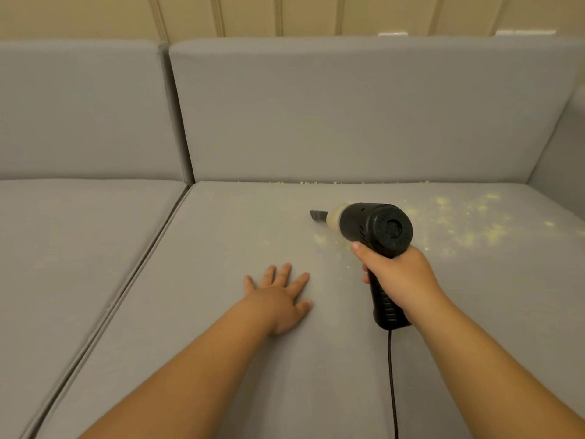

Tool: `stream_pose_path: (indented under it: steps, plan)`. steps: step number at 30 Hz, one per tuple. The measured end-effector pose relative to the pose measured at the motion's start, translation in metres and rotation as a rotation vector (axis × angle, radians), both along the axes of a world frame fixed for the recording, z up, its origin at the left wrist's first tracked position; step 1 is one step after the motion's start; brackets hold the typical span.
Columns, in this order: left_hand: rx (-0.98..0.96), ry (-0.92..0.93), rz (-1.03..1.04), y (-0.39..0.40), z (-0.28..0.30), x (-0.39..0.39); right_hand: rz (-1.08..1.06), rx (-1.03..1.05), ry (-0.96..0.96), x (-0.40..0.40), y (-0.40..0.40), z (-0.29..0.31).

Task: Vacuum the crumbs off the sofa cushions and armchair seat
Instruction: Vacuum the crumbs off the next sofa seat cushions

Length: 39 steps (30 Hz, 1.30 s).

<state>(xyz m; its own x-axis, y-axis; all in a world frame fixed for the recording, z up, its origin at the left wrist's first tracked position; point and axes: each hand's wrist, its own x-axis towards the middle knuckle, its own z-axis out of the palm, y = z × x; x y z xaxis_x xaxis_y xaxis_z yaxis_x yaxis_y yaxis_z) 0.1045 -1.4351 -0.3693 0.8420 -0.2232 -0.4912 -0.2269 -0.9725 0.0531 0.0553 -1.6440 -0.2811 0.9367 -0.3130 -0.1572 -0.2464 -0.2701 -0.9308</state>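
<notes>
A: Where is the vacuum?

B: The black handheld vacuum (376,228) is over the right-hand seat cushion (240,359) of the grey sofa, a little toward one o'clock from the middle of the view. Its round rear cap faces the camera, and its dark nozzle (319,214) points toward ten o'clock, low over the fabric. I cannot tell whether the tip touches.

A: Who has it?

B: The right hand (397,277) grips the handle, fingers curled round it and the thumb lying up along the side near the body. A dark cord (392,384) drops from the base of the handle toward six o'clock and leaves the bottom edge.

A: And the other hand?

B: The left hand (280,296) lies flat on the same cushion, palm down, fingers spread and straight, holding nothing. It sits at about eight o'clock from the vacuum, apart from it.

A: The crumbs?

B: Pale yellow crumbs (474,223) are scattered at three o'clock from the vacuum, thickest toward the right edge. A smaller patch lies just under the vacuum's body, and a thin line runs along the crease where the seat meets the back cushion (364,115), at twelve o'clock.

A: Anything on the left?

B: The left seat cushion (79,248), at nine o'clock, shows no clear crumbs. A cream panelled wall (253,14) stands behind the sofa.
</notes>
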Motion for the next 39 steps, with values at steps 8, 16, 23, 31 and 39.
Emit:
stream_pose_path:
  steps: [8,16,23,31,39]
  plan:
    - [0.0,-0.028,-0.008,0.002,-0.004,0.0,-0.154,-0.031,-0.061,0.001,-0.029,0.004]
    - [-0.007,-0.045,-0.022,-0.003,-0.006,-0.001,-0.087,-0.028,-0.026,-0.011,-0.035,0.009]
    - [-0.005,-0.047,-0.016,-0.001,-0.005,-0.002,-0.093,0.027,-0.017,-0.011,-0.033,0.01]
    - [0.008,-0.012,-0.009,-0.005,-0.004,0.001,-0.059,-0.021,-0.02,-0.017,-0.03,0.019]
    - [0.007,-0.013,-0.003,-0.005,-0.003,0.001,-0.01,-0.005,0.126,-0.05,-0.026,0.001]
